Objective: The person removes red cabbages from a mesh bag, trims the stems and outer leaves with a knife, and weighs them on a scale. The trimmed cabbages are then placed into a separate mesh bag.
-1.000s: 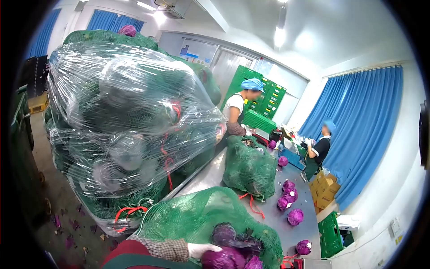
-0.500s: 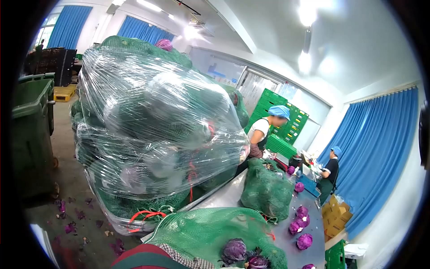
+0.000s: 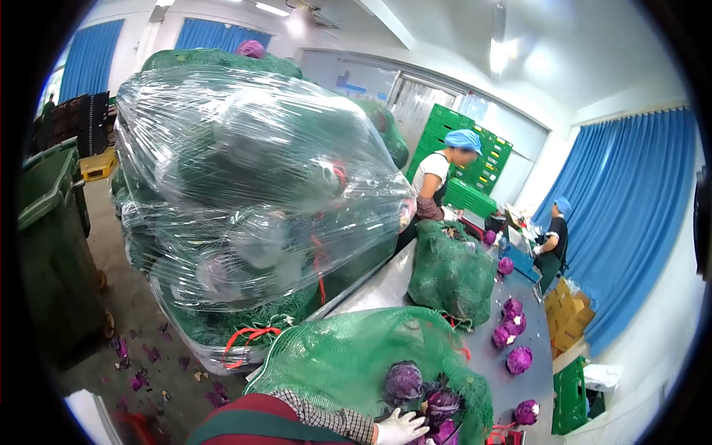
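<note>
Purple cabbages (image 3: 404, 382) — round, crinkly, in green mesh sack (image 3: 341, 363) — gloved left hand (image 3: 400, 429) on them, fingers loosely spread.

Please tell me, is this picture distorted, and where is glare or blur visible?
Head view: strong fisheye bending, with black corners around the round image; ceiling lights blown out white; bright glare streaks on the plastic-wrapped pallet load; the gloved left hand at the bottom edge is cut off; the distant workers are small and soft.
</note>
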{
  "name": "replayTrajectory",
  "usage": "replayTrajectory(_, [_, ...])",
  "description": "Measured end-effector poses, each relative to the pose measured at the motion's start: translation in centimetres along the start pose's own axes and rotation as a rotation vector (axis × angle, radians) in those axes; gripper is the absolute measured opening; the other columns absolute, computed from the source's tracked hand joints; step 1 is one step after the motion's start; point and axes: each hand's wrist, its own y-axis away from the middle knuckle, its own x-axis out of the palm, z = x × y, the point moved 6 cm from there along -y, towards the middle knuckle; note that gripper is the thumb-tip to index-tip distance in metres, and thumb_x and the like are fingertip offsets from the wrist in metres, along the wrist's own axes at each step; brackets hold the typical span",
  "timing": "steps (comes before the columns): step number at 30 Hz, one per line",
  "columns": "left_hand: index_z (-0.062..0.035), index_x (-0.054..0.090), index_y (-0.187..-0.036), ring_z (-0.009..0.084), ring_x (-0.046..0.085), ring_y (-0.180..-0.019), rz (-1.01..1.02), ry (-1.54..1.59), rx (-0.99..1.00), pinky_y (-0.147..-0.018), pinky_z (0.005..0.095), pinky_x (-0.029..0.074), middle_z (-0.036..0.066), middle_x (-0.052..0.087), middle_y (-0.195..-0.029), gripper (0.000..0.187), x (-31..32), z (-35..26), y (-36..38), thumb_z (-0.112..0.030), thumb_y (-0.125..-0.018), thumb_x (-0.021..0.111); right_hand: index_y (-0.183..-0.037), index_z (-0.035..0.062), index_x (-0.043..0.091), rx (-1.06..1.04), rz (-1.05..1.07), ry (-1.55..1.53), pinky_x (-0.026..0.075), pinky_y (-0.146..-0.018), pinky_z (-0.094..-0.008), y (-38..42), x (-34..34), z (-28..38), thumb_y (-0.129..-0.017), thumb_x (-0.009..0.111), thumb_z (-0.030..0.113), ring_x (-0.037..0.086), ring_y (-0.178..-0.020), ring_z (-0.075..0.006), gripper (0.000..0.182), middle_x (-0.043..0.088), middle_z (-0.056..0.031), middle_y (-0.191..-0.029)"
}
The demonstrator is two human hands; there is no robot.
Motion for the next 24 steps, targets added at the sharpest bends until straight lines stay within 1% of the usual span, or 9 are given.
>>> replayTrajectory(2, [-0.008, 0.033, -0.146, 0.0454, 0.028, -0.135, 0.002, 0.077, -0.043, -0.104, 0.0661, 0.023, 0.021, 0.032, -0.149, 0.119, -0.2, 1.0, 0.4, -0.065, -0.053, 0.079, -0.124, 0.0104, 0.058, -0.491, 0.043, 0.441, 0.052, -0.068, -0.0339, -2.0, 0.1, -2.8, -0.092, 0.061, 0.015, 0.061, -0.085, -0.0272, 0.033, 0.06, -0.0136, -0.117])
replayTrajectory(4, [0.0021, 0.037, -0.141, 0.0375, 0.038, -0.135, -0.035, -0.068, -0.037, -0.11, 0.0474, 0.034, 0.024, 0.034, -0.149, 0.095, -1.7, 1.6, 1.2, -0.056, -0.075, 0.073, -0.131, 0.0147, 0.055, 0.379, 0.168, -0.025, 0.051, -0.072, -0.0381, -3.2, 0.4, -6.0, -0.089, 0.064, 0.026, 0.06, -0.088, -0.0276, 0.044, 0.058, -0.0166, -0.119])
replayTrajectory(6, [0.0042, 0.031, -0.144, 0.0456, 0.026, -0.139, -0.154, 0.131, 0.029, -0.113, 0.051, 0.027, 0.03, 0.025, -0.15, 0.114, -0.5, 3.8, 1.8, -0.064, -0.065, 0.075, -0.105, 0.0042, 0.059, -0.06, 0.136, -0.213, 0.045, -0.04, -0.0265, -3.4, 1.8, -4.4, -0.098, 0.056, 0.028, 0.054, -0.045, -0.0129, 0.025, 0.058, -0.0037, -0.071])
replayTrajectory(9, [0.0004, 0.023, -0.149, 0.0465, 0.025, -0.139, -0.207, 0.261, -0.095, -0.114, 0.0517, 0.024, 0.03, 0.023, -0.151, 0.121, 0.3, 7.0, 3.3, -0.065, -0.063, 0.076, -0.105, 0.0063, 0.058, -0.14, 0.121, -0.079, 0.045, -0.042, -0.0281, -3.8, 3.3, -6.2, -0.099, 0.052, 0.035, 0.056, -0.047, -0.014, 0.03, 0.06, -0.0056, -0.072])
replayTrajectory(12, [0.004, 0.018, -0.149, 0.0434, 0.023, -0.141, -0.117, 0.369, -0.264, -0.116, 0.0457, 0.024, 0.031, 0.021, -0.15, 0.127, -0.7, 7.4, 3.4, -0.065, -0.062, 0.078, -0.105, 0.0026, 0.058, -0.102, 0.13, 0.037, 0.043, -0.044, -0.0251, -0.5, 3.8, -2.5, -0.1, 0.052, 0.027, 0.055, -0.046, -0.0131, 0.026, 0.055, -0.0032, -0.057])
replayTrajectory(16, [0.0071, 0.015, -0.148, 0.0448, 0.023, -0.14, -0.163, 0.424, -0.156, -0.115, 0.046, 0.026, 0.033, 0.022, -0.147, 0.128, 0.5, 4.1, 1.7, -0.062, -0.062, 0.08, -0.113, -0.001, 0.057, -0.1, -0.076, -0.105, 0.043, -0.044, -0.0241, 0.4, 0.2, -1.6, -0.097, 0.057, 0.018, 0.054, -0.044, -0.011, 0.025, 0.059, -0.0056, -0.066])
replayTrajectory(19, [0.0067, 0.013, -0.148, 0.0493, 0.021, -0.139, -0.013, 0.394, -0.179, -0.115, 0.0496, 0.025, 0.035, 0.019, -0.149, 0.128, 2.0, 2.7, -0.9, -0.063, -0.063, 0.078, -0.126, -0.0034, 0.051, -0.435, -0.089, 0.283, 0.044, -0.045, -0.0241, 0.0, -1.8, -3.5, -0.098, 0.056, 0.018, 0.054, -0.046, -0.0103, 0.036, 0.059, -0.0035, -0.07])
replayTrajectory(22, [0.0073, 0.017, -0.147, 0.0477, 0.019, -0.141, 0.025, 0.166, -0.058, -0.115, 0.0505, 0.023, 0.033, 0.017, -0.151, 0.128, 1.6, 1.4, -2.4, -0.068, -0.062, 0.076, -0.131, -0.0016, 0.051, -0.103, -0.122, -0.025, 0.044, -0.047, -0.023, 1.2, -2.6, -4.1, -0.098, 0.055, 0.015, 0.053, -0.048, -0.0096, 0.037, 0.062, -0.0064, -0.08])
replayTrajectory(24, [0.008, 0.018, -0.147, 0.0491, 0.021, -0.139, 0.036, 0.153, -0.039, -0.114, 0.0522, 0.024, 0.033, 0.02, -0.15, 0.13, 1.6, 1.0, -3.0, -0.07, -0.06, 0.075, -0.132, -0.0013, 0.051, -0.126, -0.148, -0.045, 0.044, -0.047, -0.0229, 1.9, -2.8, -3.8, -0.097, 0.054, 0.012, 0.053, -0.05, -0.0093, 0.037, 0.064, -0.0084, -0.093])
